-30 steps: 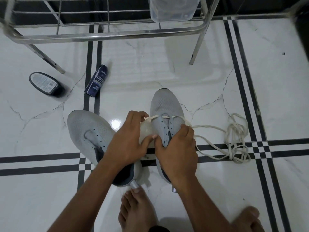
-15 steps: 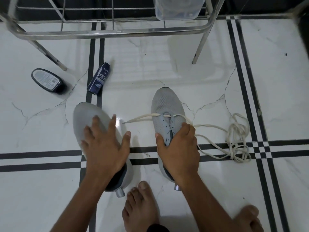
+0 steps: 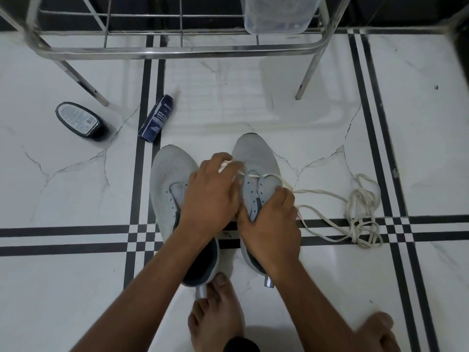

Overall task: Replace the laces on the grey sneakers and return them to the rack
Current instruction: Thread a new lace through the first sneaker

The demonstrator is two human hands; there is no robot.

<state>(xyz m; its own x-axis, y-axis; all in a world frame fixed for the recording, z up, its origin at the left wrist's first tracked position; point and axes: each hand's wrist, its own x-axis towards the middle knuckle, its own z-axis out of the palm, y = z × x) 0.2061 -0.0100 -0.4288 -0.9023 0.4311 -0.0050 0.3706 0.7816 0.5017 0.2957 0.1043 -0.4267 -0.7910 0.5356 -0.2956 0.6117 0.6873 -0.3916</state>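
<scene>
Far left on the white marble floor (image 3: 63, 199), a dark oval tin (image 3: 79, 122) lies label-up, just beside the left leg of the steel rack (image 3: 177, 50). Next to it, a navy sneaker-cleaner bottle (image 3: 156, 119) lies on its side across the black tile stripe, cap end toward the rack.

Now the action. The left grey sneaker (image 3: 167, 179) sits flat, toe pointing at the rack, eyelets bare, its heel tab touching the toes of a bare foot (image 3: 215, 316). The left hand (image 3: 212, 196) reaches over that shoe's inner edge and across the gap, fingers curled round one end of the white lace (image 3: 327, 193) at the side of the other shoe; the hand is blurred, so just how the fingers close on it is hard to make out.

The right grey sneaker (image 3: 256, 158) stands just beside its partner, toes level with it. The lace crosses its lowest pair of eyelets only. The right hand (image 3: 271, 224) clamps down on the shoe's throat, thumb on the inner side, fingers wrapped over the outer flap and tongue, gripping the sneaker in place.

Moving right, the lace trails off from under those fingers across the tile and ends in a loose, tangled heap on the black border stripes, well apart from the shoe.

Up top, a clear plastic box (image 3: 281, 13) sits on the rack's lower shelf, toward its right end. At the bottom right edge, a second bare foot (image 3: 375, 334) shows.
</scene>
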